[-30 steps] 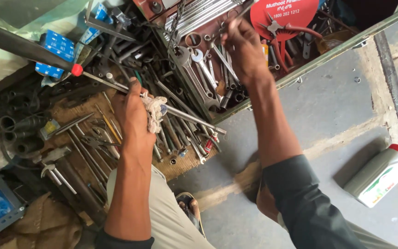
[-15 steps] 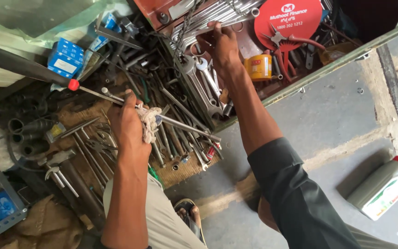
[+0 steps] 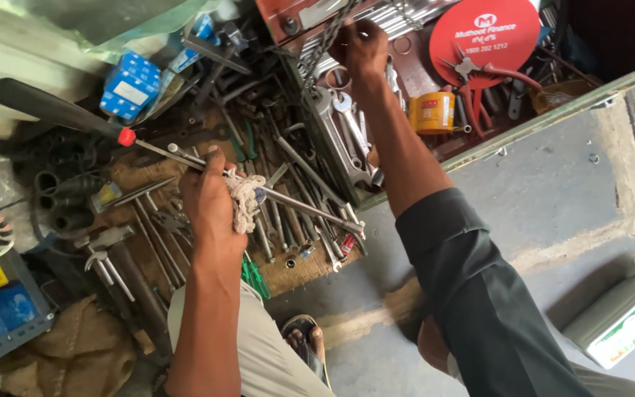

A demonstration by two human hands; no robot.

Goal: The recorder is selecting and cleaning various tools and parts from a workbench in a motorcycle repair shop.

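My left hand (image 3: 211, 202) grips a bundle of long metal rods and spanners (image 3: 310, 209), bound with a knot of white string (image 3: 245, 198), and holds it level above a heap of tools on sacking. My right hand (image 3: 361, 44), in a dark sleeve, reaches far into the open metal toolbox (image 3: 553, 117). Its fingers are closed around a metal chain (image 3: 316, 55) that hangs down to the left over a row of spanners (image 3: 339, 136).
Inside the box lie a red round lid (image 3: 486, 33), red-handled pliers (image 3: 483, 81) and a yellow tin (image 3: 431, 112). A blue carton (image 3: 132, 84) and a black handle (image 3: 45, 106) sit at upper left. A white jug with a red cap (image 3: 622, 316) stands on the concrete floor at right. My sandalled foot (image 3: 304, 342) is below.
My right hand has moved deeper into the toolbox and closed on the chain. My left hand keeps hold of the tied bundle, nearly still.
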